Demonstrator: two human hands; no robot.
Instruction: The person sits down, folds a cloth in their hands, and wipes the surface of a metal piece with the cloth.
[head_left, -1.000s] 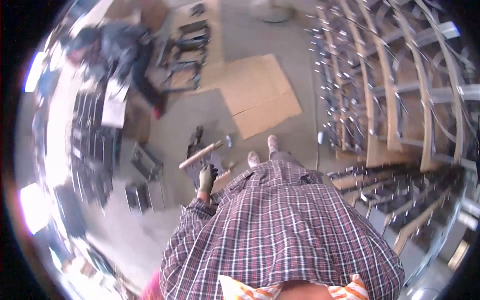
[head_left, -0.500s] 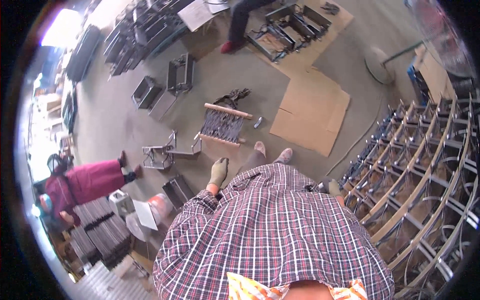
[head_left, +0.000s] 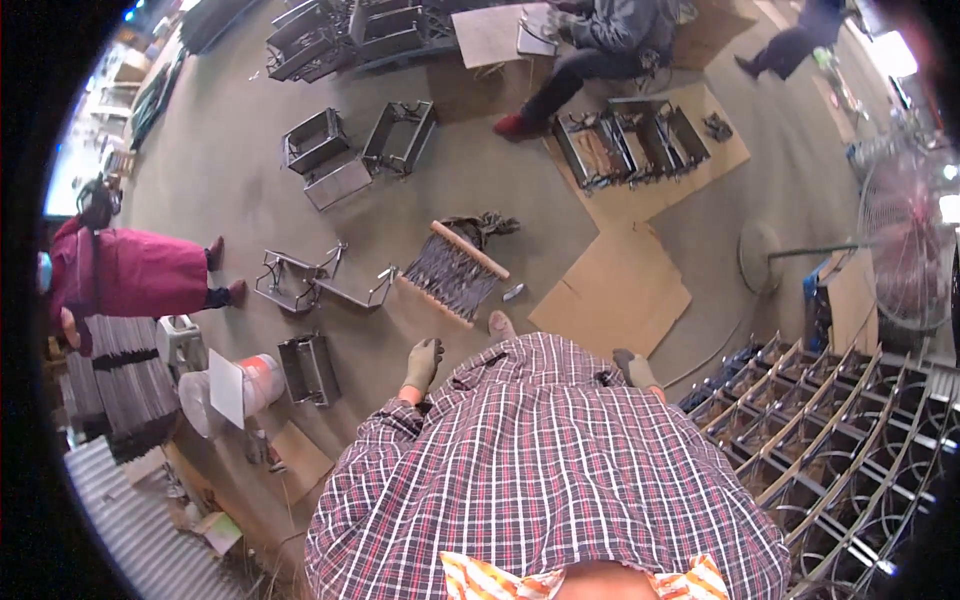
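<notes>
1. Gloved hands hang apart at either side of a plaid shirt point(head_left: 550, 460). The left hand point(head_left: 423, 366) looks released, fingers loosely bent around nothing visible; the right hand point(head_left: 634, 369) is partly hidden by the shirt, and whether it grips anything cannot be told.

2. Ahead of the left hand, touched by neither hand, the bundle point(head_left: 452, 275) lies askew on the floor point(head_left: 560, 205): dark strips spanning two wooden bars, which seem to keep them in line.

3. A dark heap point(head_left: 490, 229) lies beside the far bar. A small pale tool point(head_left: 513, 292), its kind unclear, rests between the bundle's right end and the left corner of the cardboard point(head_left: 615, 290).

4. Metal trays point(head_left: 632, 145) stand on the cardboard's far stretch, perhaps to spare them the bare floor; a seated co-worker point(head_left: 620, 42) is beside them.

5. Room to move appears widest between the left hand and the bundle's near bar. Wire frames point(head_left: 345, 294) crowd the bundle's left end.

6. On the right, racks point(head_left: 850, 440) hem in the right hand's side, and a cord point(head_left: 703, 364) runs along the floor between them and the cardboard's near edge.
</notes>
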